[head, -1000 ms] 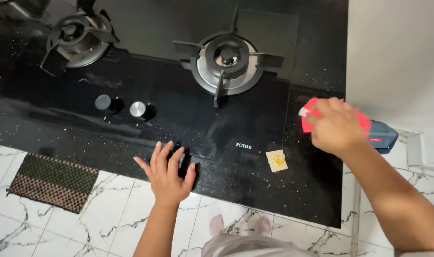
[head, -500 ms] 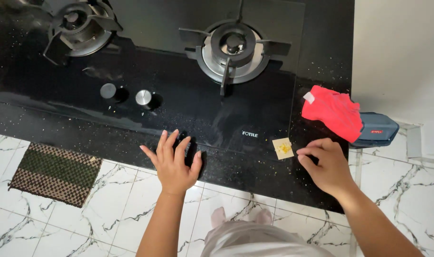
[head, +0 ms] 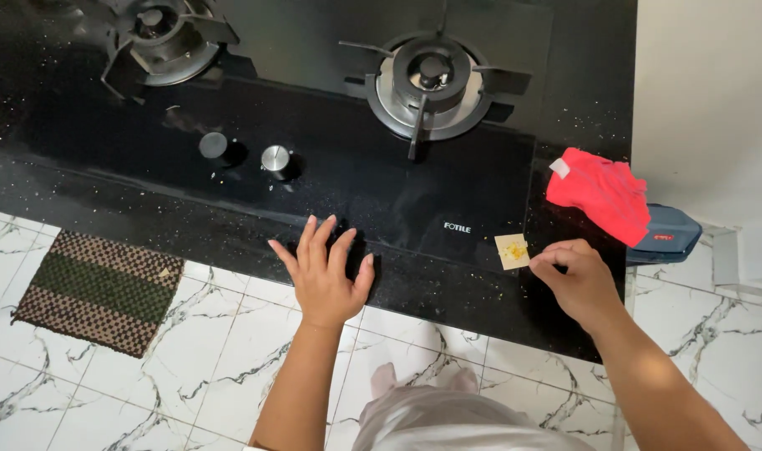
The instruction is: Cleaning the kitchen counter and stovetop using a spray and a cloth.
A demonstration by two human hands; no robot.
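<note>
The fingers of the right hand are curled together in a loose pinch, the tips just at the edge of a small pale square with a yellow stain; they touch or nearly touch it, and I cannot tell whether they already grip it. The square lies flat on the black surface, near its front edge, just right of the stove's glass panel. It looks thin, light and limp, like a sticker or scrap of paper, so it would likely bend or tear rather than slide; a lifted corner or edge seems the best place to take it.

The left hand rests open, fingers spread flat on the surface, holding nothing. Further right a red cloth lies crumpled at the surface's corner, over a dark blue container. Two knobs and two burners sit behind; a woven mat lies on the tiled floor.
</note>
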